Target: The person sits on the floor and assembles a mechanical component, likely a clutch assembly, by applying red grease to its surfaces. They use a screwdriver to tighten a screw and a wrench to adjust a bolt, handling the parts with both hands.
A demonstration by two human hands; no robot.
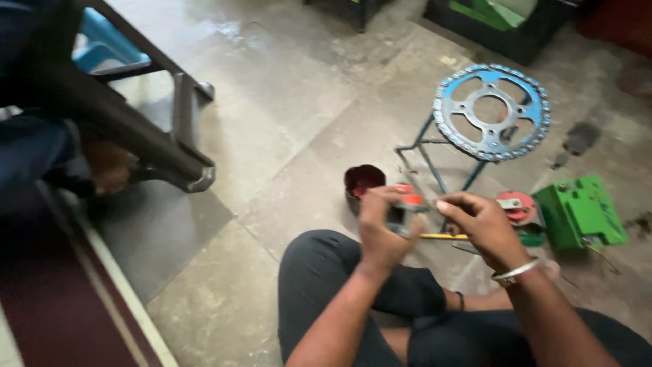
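Observation:
My left hand grips a small metal part with red-orange paint, held above my bent knee. My right hand is beside it, fingers pinched on a thin yellow-handled brush that points toward the part. A small dark tin of red paint stands on the floor just beyond my left hand. The image is blurred, so the exact shape of the part is unclear.
A blue sprocket with chain rests on a small blue metal stand. A green metal piece and a red round part lie at right. A dark metal frame and another person's foot are at left.

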